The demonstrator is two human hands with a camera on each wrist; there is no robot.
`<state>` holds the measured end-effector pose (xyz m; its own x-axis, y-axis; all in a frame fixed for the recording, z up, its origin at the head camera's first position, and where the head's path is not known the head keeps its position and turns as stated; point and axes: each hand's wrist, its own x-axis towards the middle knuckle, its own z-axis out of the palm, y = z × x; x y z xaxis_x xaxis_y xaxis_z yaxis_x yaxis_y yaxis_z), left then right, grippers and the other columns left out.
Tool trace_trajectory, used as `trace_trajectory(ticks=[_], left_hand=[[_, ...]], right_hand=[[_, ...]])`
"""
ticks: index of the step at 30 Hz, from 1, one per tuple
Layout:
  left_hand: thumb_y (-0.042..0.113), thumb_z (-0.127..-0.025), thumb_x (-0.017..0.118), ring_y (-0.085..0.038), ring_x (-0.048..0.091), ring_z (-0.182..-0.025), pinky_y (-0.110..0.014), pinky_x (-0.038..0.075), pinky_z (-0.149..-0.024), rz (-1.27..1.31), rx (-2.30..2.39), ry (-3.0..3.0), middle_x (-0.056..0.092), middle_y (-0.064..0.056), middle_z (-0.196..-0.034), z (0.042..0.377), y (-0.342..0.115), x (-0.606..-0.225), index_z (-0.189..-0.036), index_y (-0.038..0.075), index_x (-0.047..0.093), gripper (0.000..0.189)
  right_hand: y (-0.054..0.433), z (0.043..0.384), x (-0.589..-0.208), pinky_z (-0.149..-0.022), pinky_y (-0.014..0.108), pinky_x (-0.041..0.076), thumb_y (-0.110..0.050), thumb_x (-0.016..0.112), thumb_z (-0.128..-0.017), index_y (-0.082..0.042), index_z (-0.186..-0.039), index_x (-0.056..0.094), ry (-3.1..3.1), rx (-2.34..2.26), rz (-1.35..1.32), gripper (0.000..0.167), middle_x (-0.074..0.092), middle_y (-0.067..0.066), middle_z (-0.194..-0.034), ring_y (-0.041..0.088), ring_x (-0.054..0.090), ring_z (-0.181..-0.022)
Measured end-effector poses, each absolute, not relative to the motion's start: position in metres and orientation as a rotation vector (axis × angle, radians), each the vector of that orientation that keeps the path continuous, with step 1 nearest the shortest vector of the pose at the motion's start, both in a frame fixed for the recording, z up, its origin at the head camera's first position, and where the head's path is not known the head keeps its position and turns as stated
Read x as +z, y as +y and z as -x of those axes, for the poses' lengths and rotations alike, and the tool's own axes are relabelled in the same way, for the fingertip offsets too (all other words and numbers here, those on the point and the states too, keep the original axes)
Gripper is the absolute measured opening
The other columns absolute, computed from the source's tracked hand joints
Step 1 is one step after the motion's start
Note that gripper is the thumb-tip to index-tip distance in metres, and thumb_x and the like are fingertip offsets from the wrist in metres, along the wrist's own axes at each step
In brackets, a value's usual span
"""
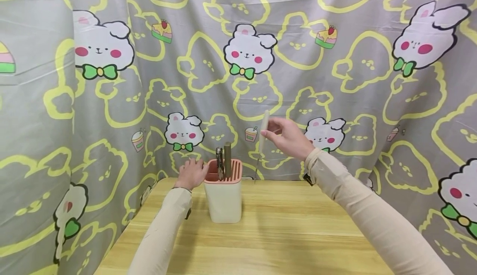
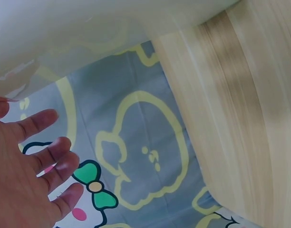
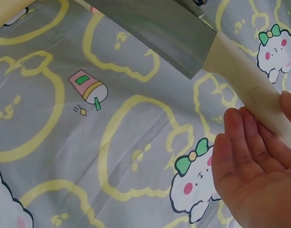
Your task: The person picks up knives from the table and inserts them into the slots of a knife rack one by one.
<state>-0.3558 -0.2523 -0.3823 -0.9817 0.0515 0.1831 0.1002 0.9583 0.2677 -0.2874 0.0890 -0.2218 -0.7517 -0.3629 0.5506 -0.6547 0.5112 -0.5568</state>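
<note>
My right hand (image 1: 288,137) pinches the pale cream handle of a kitchen knife (image 1: 263,133) between thumb and fingers, blade downward, above and right of the knife holder (image 1: 225,203). In the right wrist view the broad steel blade (image 3: 169,38) shows clear of any slot. The holder is white with a pink slotted top. Scissors with dark handles (image 1: 219,164) and an olive-handled tool (image 1: 227,161) stand in it. My left hand (image 1: 191,173) is at the holder's left rim, fingers loosely spread; in the left wrist view the thumb (image 2: 0,109) meets the holder's white wall (image 2: 88,33).
The holder stands on a light wood table (image 1: 290,225) toward its back edge. A grey curtain (image 1: 208,101) with bunny and yellow outline prints hangs close behind the table and along the sides.
</note>
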Motion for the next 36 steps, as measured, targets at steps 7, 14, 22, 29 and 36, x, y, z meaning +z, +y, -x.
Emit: trace_trajectory(ticks=[7, 14, 22, 29, 36], left_hand=[[0.057, -0.109, 0.023, -0.050, 0.040, -0.143, -0.070, 0.031, -0.113, 0.118, -0.421, -2.943, 0.043, -0.029, -0.156, 0.358, -0.253, -0.384, -0.150, 0.003, 0.048, 0.073], [0.052, -0.109, 0.026, -0.051, 0.040, -0.142, -0.071, 0.032, -0.112, 0.116, -0.431, -2.934, 0.043, -0.030, -0.156, 0.354, -0.252, -0.383, -0.150, 0.002, 0.049, 0.068], [0.049, -0.110, 0.028, -0.050, 0.042, -0.139, -0.070, 0.033, -0.111, 0.115, -0.461, -2.905, 0.046, -0.029, -0.153, 0.354, -0.250, -0.383, -0.149, 0.002, 0.051, 0.064], [0.047, -0.109, 0.029, -0.050, 0.042, -0.140, -0.071, 0.032, -0.111, 0.106, -0.467, -2.893, 0.045, -0.030, -0.154, 0.357, -0.250, -0.385, -0.149, 0.001, 0.050, 0.064], [0.047, -0.109, 0.029, -0.051, 0.040, -0.141, -0.071, 0.030, -0.113, 0.099, -0.498, -2.898, 0.043, -0.030, -0.156, 0.354, -0.248, -0.385, -0.151, 0.002, 0.048, 0.065]], right_hand=[[0.079, 0.295, -0.221, -0.089, 0.044, 0.059, -0.017, 0.069, -0.100, -0.003, -0.116, 0.071, -2.369, 1.121, -0.838, 0.021, 0.076, 0.014, -0.110, 0.028, 0.074, -0.098], [0.070, 0.299, -0.221, -0.091, 0.044, 0.059, -0.016, 0.068, -0.100, 0.001, -0.116, 0.070, -2.337, 1.153, -0.860, 0.023, 0.075, 0.015, -0.110, 0.029, 0.073, -0.099], [0.058, 0.302, -0.220, -0.091, 0.043, 0.059, -0.012, 0.068, -0.099, 0.001, -0.115, 0.070, -2.267, 1.155, -0.897, 0.021, 0.075, 0.016, -0.106, 0.029, 0.073, -0.097], [0.046, 0.307, -0.221, -0.090, 0.046, 0.058, -0.009, 0.068, -0.099, 0.003, -0.120, 0.069, -2.218, 1.186, -0.919, 0.024, 0.074, 0.019, -0.107, 0.030, 0.071, -0.096], [0.036, 0.306, -0.225, -0.088, 0.042, 0.059, -0.009, 0.068, -0.098, 0.003, -0.115, 0.070, -2.236, 1.178, -0.929, 0.020, 0.074, 0.016, -0.104, 0.027, 0.070, -0.094]])
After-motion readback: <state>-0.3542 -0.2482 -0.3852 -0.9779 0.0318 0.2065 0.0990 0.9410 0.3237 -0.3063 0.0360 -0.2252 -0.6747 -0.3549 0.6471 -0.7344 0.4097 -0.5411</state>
